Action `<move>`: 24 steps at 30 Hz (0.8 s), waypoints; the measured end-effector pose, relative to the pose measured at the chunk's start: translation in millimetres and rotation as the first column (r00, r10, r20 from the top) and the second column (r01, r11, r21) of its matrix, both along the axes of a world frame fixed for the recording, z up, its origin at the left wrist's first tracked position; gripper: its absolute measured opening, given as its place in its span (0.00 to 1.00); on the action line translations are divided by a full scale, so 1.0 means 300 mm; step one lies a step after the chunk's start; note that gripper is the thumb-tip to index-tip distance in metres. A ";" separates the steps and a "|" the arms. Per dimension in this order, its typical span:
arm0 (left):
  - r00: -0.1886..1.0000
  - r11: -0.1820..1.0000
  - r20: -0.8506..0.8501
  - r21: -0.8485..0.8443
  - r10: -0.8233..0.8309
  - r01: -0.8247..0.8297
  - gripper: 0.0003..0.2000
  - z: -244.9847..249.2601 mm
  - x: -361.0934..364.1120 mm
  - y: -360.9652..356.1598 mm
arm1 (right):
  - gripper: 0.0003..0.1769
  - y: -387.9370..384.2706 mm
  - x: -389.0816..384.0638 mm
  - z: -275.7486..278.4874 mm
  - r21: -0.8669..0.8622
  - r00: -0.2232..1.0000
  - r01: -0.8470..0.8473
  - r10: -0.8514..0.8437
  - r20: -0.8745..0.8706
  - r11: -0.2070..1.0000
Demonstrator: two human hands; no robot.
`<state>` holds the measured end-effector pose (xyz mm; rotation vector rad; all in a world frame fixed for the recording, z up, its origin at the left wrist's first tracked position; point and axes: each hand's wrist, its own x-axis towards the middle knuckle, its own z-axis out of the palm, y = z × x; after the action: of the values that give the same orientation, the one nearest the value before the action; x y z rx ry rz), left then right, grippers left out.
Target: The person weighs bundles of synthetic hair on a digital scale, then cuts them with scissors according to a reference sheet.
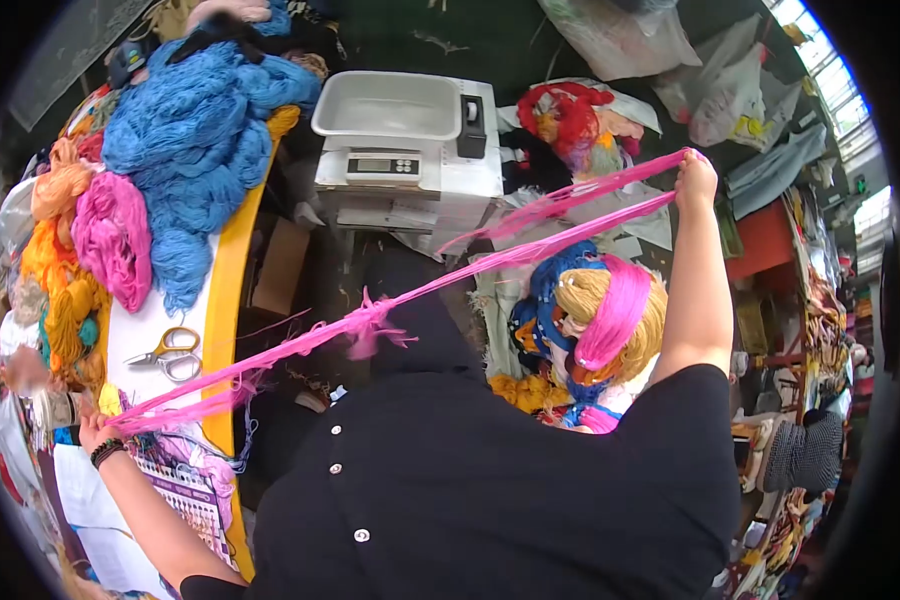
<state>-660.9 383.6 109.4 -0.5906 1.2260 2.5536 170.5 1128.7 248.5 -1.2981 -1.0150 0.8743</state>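
A long skein of pink yarn [410, 300] stretches taut across my body, with a tangled tuft near its middle and loose strands trailing off. My left hand [97, 430], a dark beaded bracelet at its wrist, is closed on one end above the table at the lower left. Raised at the upper right, my right hand [696, 178] grips the other end in a closed fist. Scissors [175, 352] with one yellow and one grey handle loop lie on the table close to the left part of the yarn.
Blue yarn [195, 140] and a pink bundle [112, 240] are heaped on the yellow-edged table [232, 330]. A digital scale [382, 165] with a white tray stands ahead. Mixed skeins [620, 310] sit beneath my right arm. Plastic bags [725, 90] lie at the upper right.
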 end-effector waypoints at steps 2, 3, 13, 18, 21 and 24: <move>0.988 0.985 -0.153 -0.164 0.035 -0.060 0.10 -0.006 -0.051 0.001 | 0.05 0.100 0.118 -0.060 0.146 0.978 0.187 -0.197 0.061 0.972; 0.978 0.955 -0.201 -0.277 0.053 -0.109 0.09 0.009 -0.038 0.041 | 0.06 0.207 0.211 -0.125 0.232 0.941 0.298 -0.327 0.093 0.926; 0.954 0.943 -0.297 -0.326 -0.030 -0.072 0.05 0.092 0.000 0.117 | 0.15 0.036 0.200 -0.096 0.372 0.588 0.469 -0.597 0.545 0.801; 0.948 0.787 -0.306 -0.604 -0.087 -0.123 0.02 0.050 -0.180 -0.063 | 0.14 0.006 0.271 -0.076 0.436 0.379 0.609 -0.726 0.574 0.663; 0.951 0.855 -0.310 -0.494 -0.005 -0.157 0.05 0.113 -0.186 -0.090 | 0.14 0.039 0.420 -0.073 0.364 0.589 0.579 -0.683 0.433 0.730; 0.933 0.948 -0.336 -0.318 -0.125 0.012 0.09 0.187 -0.210 -0.029 | 0.13 0.045 0.389 -0.041 -0.163 0.982 0.112 -0.084 0.169 0.980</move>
<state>-724.0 374.8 165.6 -0.1358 1.7587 2.4931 287.3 1142.1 236.1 -1.5731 -1.0082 0.8040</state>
